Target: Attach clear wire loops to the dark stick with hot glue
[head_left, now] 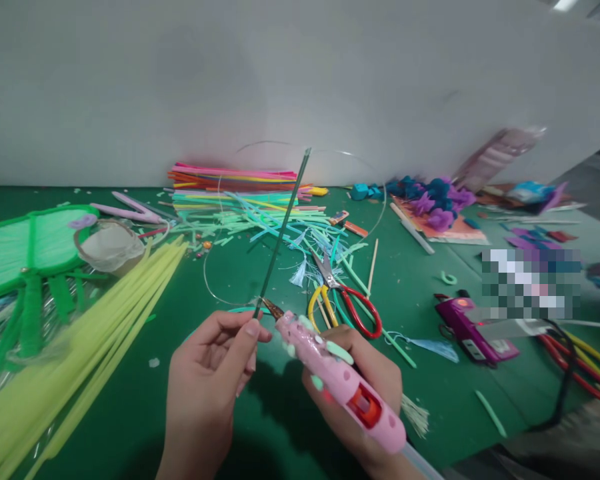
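Presently, notes:
Left hand: pinched shut on the stick's foot, thumb against fingers.
Stick: thin, dark green, leaning toward 1 o'clock from the pinch; likely light and stiff, apt to spin, so best gripped low.
Right hand: wrapped around the glue gun.
Nozzle: touching the stick's base, probably hot; grip the body.
Scissors: on the table at 1 o'clock of the gun.
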A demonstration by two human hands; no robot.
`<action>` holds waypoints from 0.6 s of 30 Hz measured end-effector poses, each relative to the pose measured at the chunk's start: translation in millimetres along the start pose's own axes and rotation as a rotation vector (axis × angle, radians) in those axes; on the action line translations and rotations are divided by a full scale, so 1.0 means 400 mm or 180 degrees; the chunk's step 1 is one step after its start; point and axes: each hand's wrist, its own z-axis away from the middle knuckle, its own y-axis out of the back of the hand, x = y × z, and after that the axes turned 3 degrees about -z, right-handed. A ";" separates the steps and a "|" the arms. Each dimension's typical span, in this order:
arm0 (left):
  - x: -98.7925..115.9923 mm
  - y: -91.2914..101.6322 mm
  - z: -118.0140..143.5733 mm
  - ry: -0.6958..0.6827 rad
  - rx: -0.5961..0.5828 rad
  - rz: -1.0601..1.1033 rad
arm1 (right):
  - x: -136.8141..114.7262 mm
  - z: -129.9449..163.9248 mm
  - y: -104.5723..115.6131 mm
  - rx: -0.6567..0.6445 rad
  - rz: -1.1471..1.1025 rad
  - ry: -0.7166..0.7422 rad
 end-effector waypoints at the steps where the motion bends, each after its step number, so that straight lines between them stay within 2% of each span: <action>1: 0.001 0.000 0.000 -0.0009 0.0003 0.0006 | 0.001 0.001 0.000 0.0017 0.0007 -0.0001; 7: -0.002 -0.001 -0.006 0.0070 -0.0002 0.0077 | 0.001 0.001 -0.003 -0.0079 -0.0091 0.0020; 12: -0.009 0.002 -0.009 -0.0039 0.0015 0.0070 | -0.001 0.001 -0.006 0.0087 0.0040 0.0044; 18: -0.011 0.007 -0.009 -0.0059 -0.0044 0.0064 | 0.004 -0.004 -0.004 -0.0023 0.0000 0.0114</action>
